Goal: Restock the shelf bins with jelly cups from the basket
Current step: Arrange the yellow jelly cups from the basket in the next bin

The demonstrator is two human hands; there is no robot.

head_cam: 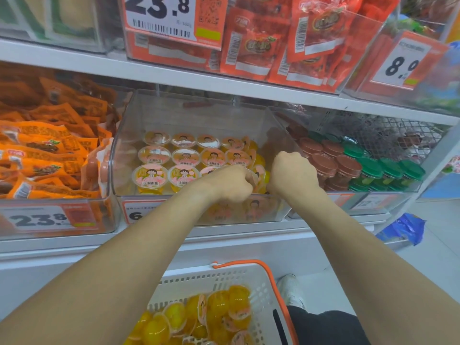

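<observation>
A clear shelf bin (199, 115) holds rows of yellow jelly cups (154, 155) with pink cartoon lids. Both my hands reach over its front right part. My left hand (229, 184) has curled fingers round a jelly cup (258, 174) set on its side near the right end of the rows. My right hand (292, 173) is a fist just right of that cup; what its fingers hold is hidden. Below, a white basket (224, 277) with an orange handle holds several more yellow jelly cups (224, 312).
Orange snack packs (47, 155) fill the bin at left. Brown and green lidded cups (353, 165) fill the bin at right, before a wire mesh. Red packs (293, 46) and price tags sit on the shelf above. A blue bag (403, 230) lies on the floor.
</observation>
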